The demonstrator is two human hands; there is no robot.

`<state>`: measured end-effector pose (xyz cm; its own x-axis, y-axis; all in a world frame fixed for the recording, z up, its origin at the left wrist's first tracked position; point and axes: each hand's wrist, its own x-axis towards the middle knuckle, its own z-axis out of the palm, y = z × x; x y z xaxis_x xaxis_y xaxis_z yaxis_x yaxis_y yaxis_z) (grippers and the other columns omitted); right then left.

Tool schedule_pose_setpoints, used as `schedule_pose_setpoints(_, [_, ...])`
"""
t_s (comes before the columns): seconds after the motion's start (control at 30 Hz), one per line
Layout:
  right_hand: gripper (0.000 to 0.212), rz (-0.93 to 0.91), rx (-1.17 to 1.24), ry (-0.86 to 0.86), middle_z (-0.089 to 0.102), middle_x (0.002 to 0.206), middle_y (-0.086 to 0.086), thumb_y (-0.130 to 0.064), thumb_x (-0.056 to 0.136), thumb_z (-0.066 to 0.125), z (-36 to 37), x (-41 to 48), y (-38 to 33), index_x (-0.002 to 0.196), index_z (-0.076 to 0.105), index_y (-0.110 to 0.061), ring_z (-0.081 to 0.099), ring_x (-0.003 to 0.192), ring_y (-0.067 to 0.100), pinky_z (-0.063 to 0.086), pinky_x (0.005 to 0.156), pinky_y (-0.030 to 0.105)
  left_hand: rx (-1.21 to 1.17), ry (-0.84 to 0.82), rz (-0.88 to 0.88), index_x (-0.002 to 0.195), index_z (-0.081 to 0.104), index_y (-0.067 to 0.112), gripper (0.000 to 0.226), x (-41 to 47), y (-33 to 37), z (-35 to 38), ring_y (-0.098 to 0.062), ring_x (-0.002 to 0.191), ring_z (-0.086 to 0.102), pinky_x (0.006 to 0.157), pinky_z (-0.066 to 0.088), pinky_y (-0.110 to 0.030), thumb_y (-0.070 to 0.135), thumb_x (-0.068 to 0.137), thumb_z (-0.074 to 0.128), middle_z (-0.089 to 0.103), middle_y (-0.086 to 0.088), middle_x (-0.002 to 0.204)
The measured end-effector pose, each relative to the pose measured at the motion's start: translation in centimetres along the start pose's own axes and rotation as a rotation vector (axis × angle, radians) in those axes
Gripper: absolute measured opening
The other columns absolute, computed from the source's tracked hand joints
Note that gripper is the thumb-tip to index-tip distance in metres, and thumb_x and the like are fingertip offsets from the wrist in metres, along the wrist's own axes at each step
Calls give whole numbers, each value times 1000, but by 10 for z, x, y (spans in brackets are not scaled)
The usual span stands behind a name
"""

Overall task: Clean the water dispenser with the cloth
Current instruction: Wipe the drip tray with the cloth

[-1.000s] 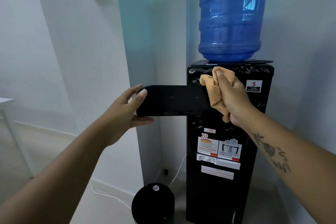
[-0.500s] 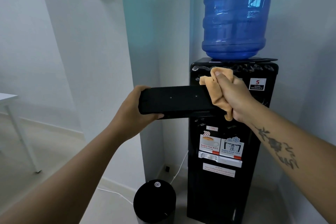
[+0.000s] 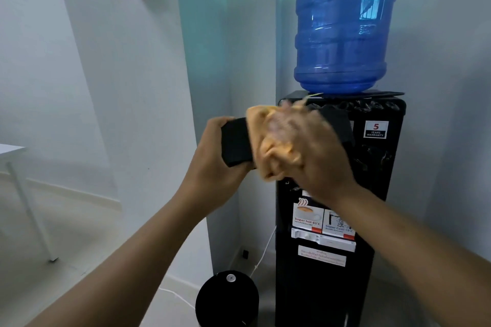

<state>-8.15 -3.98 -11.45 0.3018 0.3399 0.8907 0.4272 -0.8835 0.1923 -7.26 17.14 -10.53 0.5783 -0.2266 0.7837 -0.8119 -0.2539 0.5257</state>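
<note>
You are partway through, by my reading: the work in hand is a loose black panel (image 3: 235, 141), held out in front of the dispenser (image 3: 380, 162), not the cabinet itself. Nothing in view tells how clean the panel is, since most of it sits under the cloth (image 3: 268, 151) and your right hand (image 3: 316, 164). The cabinet's front, its top and the sticker strip lower down show no clear sign of wiping either way, so I would count them as left to do, with the panel then to go back on.

Your left hand (image 3: 212, 164) grips the panel's 9 o'clock end, fingers curled over the top edge. Your right hand holds the cloth in a bunch against the panel's face. It is smeared by motion, so exactly how its fingers lie cannot be told.

The cloth lies between your hands, at 9 o'clock of the right hand and 3 o'clock of the left, touching the panel and just beside the left fingers. The panel's far end pokes out past the right hand at about 2 o'clock. The dispenser stands behind and below both hands, its body running down toward 5 o'clock, and the bottle (image 3: 342, 29) sits on top at 1 o'clock. A black bin (image 3: 227, 297) stands on the floor at 6 o'clock.
</note>
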Motion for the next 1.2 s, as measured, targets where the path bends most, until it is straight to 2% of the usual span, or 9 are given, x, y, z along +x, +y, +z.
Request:
schedule_pose_setpoints(0.13, [50, 513, 181, 145, 42, 152, 6, -43, 101, 35, 6, 11, -7, 141, 49, -17, 28, 145, 25, 31, 114, 50, 33, -17, -3, 120, 41, 22, 66, 0, 1, 14, 2, 99, 54, 72, 48, -8, 15, 73, 86, 52, 10, 107])
schedule_pose_setpoints(0.27, [45, 37, 166, -35, 46, 149, 5, -40, 98, 48, 12, 34, -48, 139, 53, -21, 32, 144, 26, 23, 119, 42, 69, -13, 110, 112, 49, 14, 38, 7, -9, 22, -10, 93, 56, 73, 47, -19, 14, 80, 70, 52, -4, 107])
schedule_pose_setpoints(0.37, [43, 13, 135, -38, 51, 143, 6, -38, 96, 47, 2, 20, -14, 133, 57, -17, 35, 141, 26, 23, 118, 38, 37, -22, 67, 120, 41, 20, 59, 0, -5, 12, -10, 98, 58, 76, 49, -14, 16, 76, 81, 54, -3, 112])
schedule_pose_setpoints(0.47, [30, 575, 283, 101, 55, 131, 5, -21, 99, 50, -6, -3, 22, 126, 58, -13, 48, 127, 16, 38, 101, 16, 49, -30, 7, 123, 35, 26, 69, -8, -2, 2, -2, 107, 53, 79, 48, -8, 13, 76, 84, 50, 1, 119])
schedule_pose_setpoints(0.57, [17, 1065, 428, 311, 64, 101, 2, -28, 100, 48, -5, 6, 23, 102, 61, -17, 63, 90, 15, 55, 84, 37, 43, -39, -11, 123, 35, 26, 67, -6, 1, 7, -1, 107, 52, 79, 48, -8, 14, 77, 83, 49, 1, 119])
schedule_pose_setpoints(0.8, [41, -4, 350, -78, 58, 137, 5, -17, 88, 68, 1, 38, -29, 128, 61, -14, 48, 131, 22, 30, 114, 32, -62, -6, 19, 117, 42, 15, 56, 7, -5, 25, -20, 98, 62, 79, 55, -35, 9, 76, 79, 56, -11, 113])
schedule_pose_setpoints(0.87, [40, 65, 240, -51, 58, 137, 5, -24, 90, 64, -1, 23, 3, 129, 59, -17, 50, 128, 23, 31, 112, 34, -19, 1, 2, 121, 40, 19, 65, 0, -5, 15, -13, 99, 59, 77, 52, -18, 12, 74, 85, 54, -5, 116])
schedule_pose_setpoints(1.0, [34, 791, 365, 61, 65, 92, 3, -47, 98, 45, 4, 4, 19, 98, 60, -17, 64, 85, 23, 54, 77, 44, 60, -47, 10, 126, 39, 19, 70, -14, -5, 15, -6, 106, 52, 79, 47, -7, 11, 74, 85, 47, -1, 119])
schedule_pose_setpoints(1.2, [34, 172, 446, -123, 57, 132, 1, -24, 96, 55, 12, 29, -47, 130, 58, -19, 48, 126, 19, 37, 107, 31, 27, -57, 31, 121, 43, 12, 55, -4, -20, 28, -18, 101, 57, 81, 49, -25, 15, 78, 78, 51, -10, 116])
